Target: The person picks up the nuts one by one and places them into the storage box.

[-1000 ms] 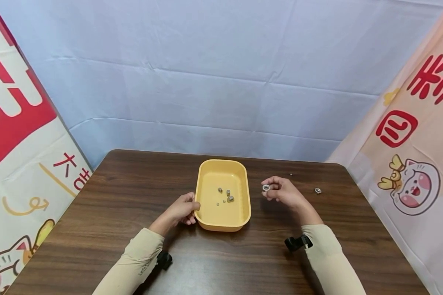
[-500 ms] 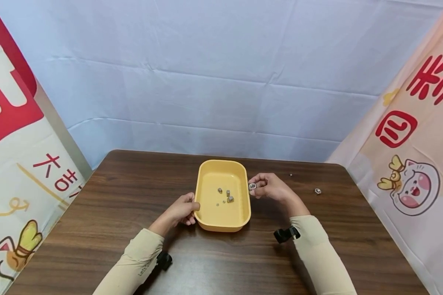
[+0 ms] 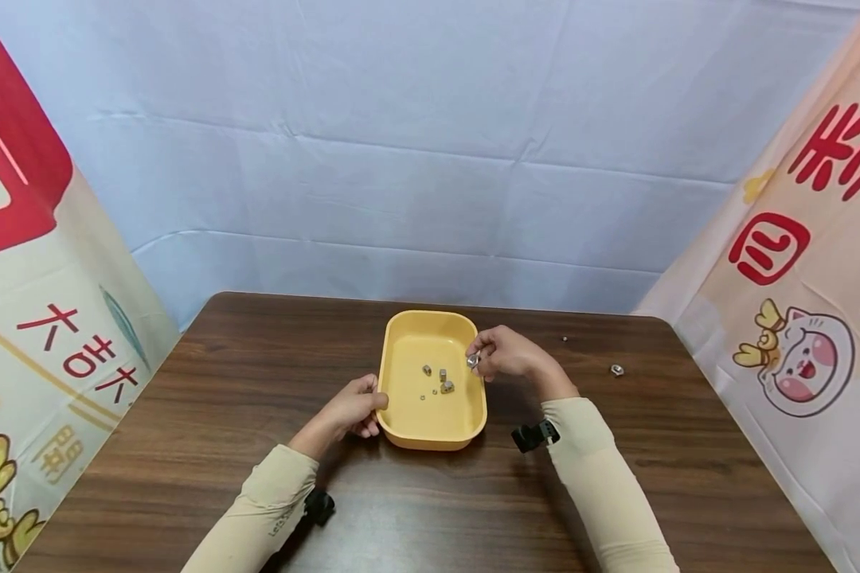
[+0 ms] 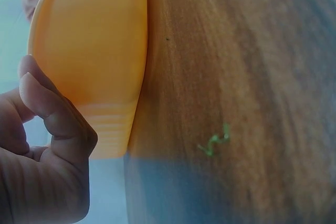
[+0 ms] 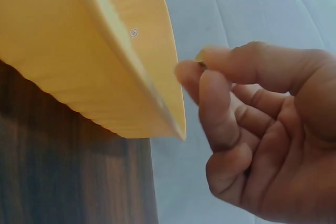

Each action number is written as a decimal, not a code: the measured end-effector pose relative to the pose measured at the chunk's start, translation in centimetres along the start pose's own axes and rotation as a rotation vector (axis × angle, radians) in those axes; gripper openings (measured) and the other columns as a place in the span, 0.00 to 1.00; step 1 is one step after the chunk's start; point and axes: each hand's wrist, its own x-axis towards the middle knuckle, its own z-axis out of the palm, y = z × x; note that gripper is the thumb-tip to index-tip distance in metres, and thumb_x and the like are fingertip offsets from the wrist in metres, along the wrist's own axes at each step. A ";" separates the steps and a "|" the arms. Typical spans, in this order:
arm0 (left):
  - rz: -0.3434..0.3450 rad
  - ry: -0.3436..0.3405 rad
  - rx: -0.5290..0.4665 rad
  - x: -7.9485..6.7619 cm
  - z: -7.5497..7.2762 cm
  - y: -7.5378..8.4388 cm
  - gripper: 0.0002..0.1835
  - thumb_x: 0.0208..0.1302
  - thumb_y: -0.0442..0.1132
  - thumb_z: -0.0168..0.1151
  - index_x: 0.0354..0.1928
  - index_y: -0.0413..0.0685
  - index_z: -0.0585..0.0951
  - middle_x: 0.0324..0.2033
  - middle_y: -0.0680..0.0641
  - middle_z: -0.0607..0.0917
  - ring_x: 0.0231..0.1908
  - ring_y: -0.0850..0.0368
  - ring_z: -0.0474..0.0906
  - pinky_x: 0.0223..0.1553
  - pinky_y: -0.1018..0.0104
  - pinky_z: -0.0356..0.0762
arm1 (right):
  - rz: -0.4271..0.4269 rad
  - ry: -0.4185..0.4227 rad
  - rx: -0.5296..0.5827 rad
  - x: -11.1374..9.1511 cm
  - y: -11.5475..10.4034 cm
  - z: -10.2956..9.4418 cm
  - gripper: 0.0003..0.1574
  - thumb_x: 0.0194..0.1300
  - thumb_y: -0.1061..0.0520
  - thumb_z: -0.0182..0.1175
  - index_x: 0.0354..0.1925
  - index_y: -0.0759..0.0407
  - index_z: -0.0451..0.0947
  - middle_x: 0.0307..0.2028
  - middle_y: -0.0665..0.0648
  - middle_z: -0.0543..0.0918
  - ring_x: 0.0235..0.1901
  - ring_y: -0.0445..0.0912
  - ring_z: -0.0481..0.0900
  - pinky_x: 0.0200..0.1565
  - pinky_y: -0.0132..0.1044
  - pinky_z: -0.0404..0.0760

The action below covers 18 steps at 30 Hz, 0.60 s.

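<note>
A yellow plastic tray (image 3: 430, 426) rests on the table, and several metal nuts (image 3: 447, 387) of different sizes lie on its floor. My left hand (image 3: 349, 407) grips the tray's left rim, thumb over the edge; the left wrist view shows the curled fingers (image 4: 52, 108) against the outer wall. Above the tray's right rim, my right hand (image 3: 509, 352) pinches a shiny hex nut (image 3: 472, 360) between thumb and fingertips. From the right wrist, that nut is mostly hidden by the fingertips.
To the right on the dark wooden table (image 3: 652, 446) lie a larger nut (image 3: 617, 370) and a tiny one (image 3: 564, 339). A pale cloth (image 3: 416, 159) hangs behind the table, with printed banners (image 3: 795, 318) at both sides.
My right hand has moved left with the hex nut, from beside the tray to over its right rim. The left hand and the tray have stayed put.
</note>
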 end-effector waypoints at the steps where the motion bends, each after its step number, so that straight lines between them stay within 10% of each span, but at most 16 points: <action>1: -0.001 0.001 0.001 0.0 0.0 0.0 0.06 0.51 0.31 0.51 0.28 0.43 0.64 0.12 0.46 0.72 0.08 0.60 0.70 0.09 0.71 0.67 | 0.009 -0.007 -0.027 0.2 -0.1 0.0 0.15 0.51 0.72 0.60 0.41 0.72 0.75 0.25 0.59 0.80 0.22 0.49 0.78 0.29 0.43 0.80; 18: -0.001 -0.008 -0.013 0.2 0.0 -0.2 0.05 0.50 0.31 0.50 0.28 0.43 0.63 0.11 0.46 0.72 0.08 0.60 0.70 0.09 0.72 0.67 | 0.142 -0.041 -0.382 3.6 -2.3 1.0 0.11 0.43 0.74 0.58 0.20 0.60 0.73 0.18 0.52 0.70 0.14 0.43 0.66 0.19 0.33 0.71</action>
